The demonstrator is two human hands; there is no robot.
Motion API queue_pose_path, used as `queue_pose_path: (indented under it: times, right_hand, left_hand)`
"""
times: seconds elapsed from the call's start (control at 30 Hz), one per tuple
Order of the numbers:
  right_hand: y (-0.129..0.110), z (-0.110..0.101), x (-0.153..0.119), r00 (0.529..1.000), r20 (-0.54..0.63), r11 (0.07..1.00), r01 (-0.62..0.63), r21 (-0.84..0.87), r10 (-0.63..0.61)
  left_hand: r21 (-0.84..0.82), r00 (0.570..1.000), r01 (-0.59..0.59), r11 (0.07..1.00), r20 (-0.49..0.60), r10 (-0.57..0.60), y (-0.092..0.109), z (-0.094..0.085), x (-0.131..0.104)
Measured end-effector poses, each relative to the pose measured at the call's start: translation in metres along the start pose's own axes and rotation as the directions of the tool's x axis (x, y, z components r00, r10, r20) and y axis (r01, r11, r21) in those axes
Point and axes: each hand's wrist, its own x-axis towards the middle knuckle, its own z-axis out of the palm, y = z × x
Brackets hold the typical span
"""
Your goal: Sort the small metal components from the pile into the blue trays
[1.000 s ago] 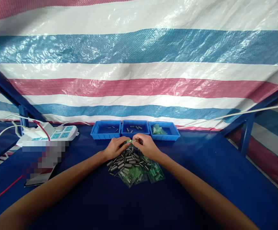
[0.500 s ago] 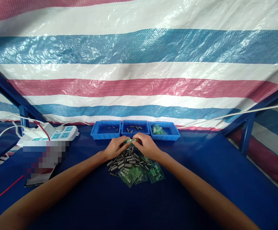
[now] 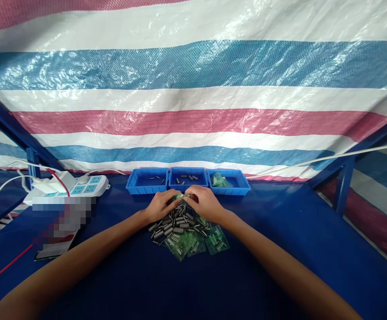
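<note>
My left hand [image 3: 162, 206] and my right hand [image 3: 204, 203] meet above the far side of a heap, their fingers pinched on a small green plastic bag [image 3: 181, 196]. Fingers cover most of that bag, so its contents are hidden. Below them spreads a pile of dark grey metal blocks [image 3: 168, 230] mixed with thin metal pins [image 3: 196, 229]. Several green plastic bags [image 3: 184, 244] with small metal parts inside lie along the near side of the pile, one bag [image 3: 217, 240] towards the right.
Three blue bins stand in a row behind my hands: the left bin [image 3: 147, 190] holds thin pins, the middle bin [image 3: 188, 184] short grey blocks, the right bin [image 3: 238, 191] green bags. A white power strip [image 3: 95, 186] with cables and a blurred flat item [image 3: 58, 244] lie left on the blue table [image 3: 280, 231].
Almost nothing differs. Both hands stay at the same spot with the green bag, with only slight finger movement.
</note>
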Motion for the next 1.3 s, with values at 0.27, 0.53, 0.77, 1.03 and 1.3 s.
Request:
queue_pose_path:
  times: [0.27,0.53,0.77,1.03,1.3]
  right_hand:
    - [-0.001,0.001,0.0,1.0,-0.001,0.999,-0.022,0.04,0.022]
    - [-0.001,0.004,-0.002,0.999,-0.008,0.998,-0.032,0.054,0.032]
    - [-0.001,0.009,-0.004,0.999,0.02,0.999,-0.042,-0.009,0.042]
    - [-0.001,0.012,-0.005,0.997,0.069,0.993,-0.013,-0.113,0.021]
    - [-0.001,0.009,-0.004,1.0,0.022,0.998,-0.012,-0.06,0.013]
  left_hand:
    - [0.016,1.0,-0.024,1.0,-0.016,0.024,-0.003,0.002,-0.001]
    - [0.044,0.999,-0.027,0.999,-0.023,0.028,-0.005,0.003,-0.002]
    - [0.097,0.995,-0.098,0.99,0.016,0.097,-0.005,0.003,-0.003]
    - [0.125,0.986,-0.162,0.979,0.047,0.157,-0.005,0.004,-0.003]
    - [0.079,0.995,-0.104,0.991,0.008,0.103,-0.004,0.003,-0.003]
